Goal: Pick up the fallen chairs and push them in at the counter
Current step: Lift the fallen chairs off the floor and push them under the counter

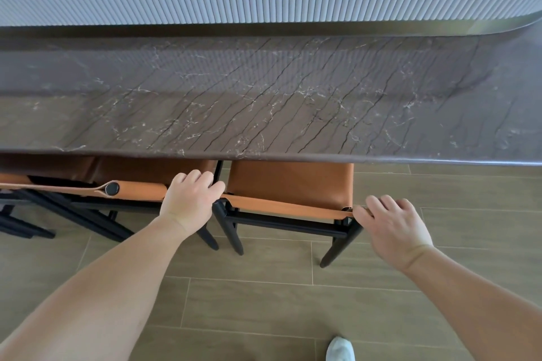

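- Left hand [189,201] grips the neighbouring chair [137,184]'s back.
- Right hand [393,226], fingers loosely curled, touches the upright chair [290,184]'s back corner.
- Beyond both hands, the desk [264,97] overhangs both seats.

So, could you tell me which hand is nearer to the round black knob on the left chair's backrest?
Left. The left hand grips that backrest just right of the knob; the right hand is far right, on the other chair.

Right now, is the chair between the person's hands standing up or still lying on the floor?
Standing. The chair is upright on its black legs, its orange seat partly under the counter.
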A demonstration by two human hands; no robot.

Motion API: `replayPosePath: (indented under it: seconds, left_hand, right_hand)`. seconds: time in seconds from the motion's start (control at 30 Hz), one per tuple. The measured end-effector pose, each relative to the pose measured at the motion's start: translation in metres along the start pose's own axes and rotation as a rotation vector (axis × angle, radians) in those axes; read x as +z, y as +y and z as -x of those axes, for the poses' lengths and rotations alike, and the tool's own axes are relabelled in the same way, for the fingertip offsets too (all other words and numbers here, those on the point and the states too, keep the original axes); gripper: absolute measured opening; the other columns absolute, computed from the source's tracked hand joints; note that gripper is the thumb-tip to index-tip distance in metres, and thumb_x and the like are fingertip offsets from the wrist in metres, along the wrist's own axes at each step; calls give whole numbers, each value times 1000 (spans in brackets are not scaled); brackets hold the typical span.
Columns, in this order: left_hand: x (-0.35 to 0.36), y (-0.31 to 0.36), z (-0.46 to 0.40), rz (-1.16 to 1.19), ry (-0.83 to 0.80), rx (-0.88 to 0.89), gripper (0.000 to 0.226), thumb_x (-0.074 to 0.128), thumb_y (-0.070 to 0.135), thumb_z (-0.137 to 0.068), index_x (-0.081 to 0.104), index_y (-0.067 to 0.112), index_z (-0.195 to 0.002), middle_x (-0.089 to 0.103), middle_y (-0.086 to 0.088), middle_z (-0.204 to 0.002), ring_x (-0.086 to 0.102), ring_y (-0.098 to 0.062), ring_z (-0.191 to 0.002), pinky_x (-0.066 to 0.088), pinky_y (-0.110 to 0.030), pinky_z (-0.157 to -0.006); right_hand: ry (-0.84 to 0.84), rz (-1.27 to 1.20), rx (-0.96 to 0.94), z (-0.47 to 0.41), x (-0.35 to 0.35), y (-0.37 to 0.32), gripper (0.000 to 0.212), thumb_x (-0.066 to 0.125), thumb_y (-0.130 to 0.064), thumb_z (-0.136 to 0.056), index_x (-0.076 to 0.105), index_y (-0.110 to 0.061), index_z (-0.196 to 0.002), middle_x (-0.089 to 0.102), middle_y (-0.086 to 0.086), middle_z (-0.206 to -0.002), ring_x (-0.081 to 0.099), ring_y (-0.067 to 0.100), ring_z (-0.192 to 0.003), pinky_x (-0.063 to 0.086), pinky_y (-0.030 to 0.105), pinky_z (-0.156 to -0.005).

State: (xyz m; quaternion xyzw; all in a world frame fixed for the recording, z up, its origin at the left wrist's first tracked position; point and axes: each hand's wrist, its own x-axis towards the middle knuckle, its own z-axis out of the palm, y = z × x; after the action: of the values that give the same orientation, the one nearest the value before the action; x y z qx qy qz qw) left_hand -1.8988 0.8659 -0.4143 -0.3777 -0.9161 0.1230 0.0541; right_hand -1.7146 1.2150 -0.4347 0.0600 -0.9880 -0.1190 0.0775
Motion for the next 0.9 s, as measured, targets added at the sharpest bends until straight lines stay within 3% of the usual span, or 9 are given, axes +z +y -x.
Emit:
replayPosePath:
  seconds: [0.37,0.7,0.8,0.9]
  left_hand:
    - [-5,28,-10,42,-26,-111,25,83,3,-66,63,12,-79,51,-5,-70,45,-24,-64,29,-32,-57]
    - [-9,53,-25,48,5,-136,23,84,4,-66,66,8,-80,53,-8,-68,49,-27,-62,33,-32,-56]
    - [-9,54,-27,25,2,-133,22,84,9,-70,65,7,-80,52,-7,-68,48,-26,-62,31,-32,-57]
    - [-13,56,-28,26,-81,-170,19,75,24,-82,65,13,-94,55,-3,-79,51,-23,-73,38,-35,-62]
  right_hand:
    - [31,-8,-3,-7,5,29,38,67,8,-42,59,-12,-74,50,7,-70,48,30,-57,35,35,-47]
    - [17,-5,-5,-11,18,62,34,49,5,-52,61,-11,-79,51,8,-73,46,29,-58,36,34,-48]
    - [-93,8,20,-13,14,60,37,62,1,-55,58,-16,-87,52,6,-80,50,28,-67,37,35,-53]
    - [-267,-18,47,-14,9,60,36,56,-8,-75,41,-23,-103,47,2,-98,48,25,-87,29,35,-65]
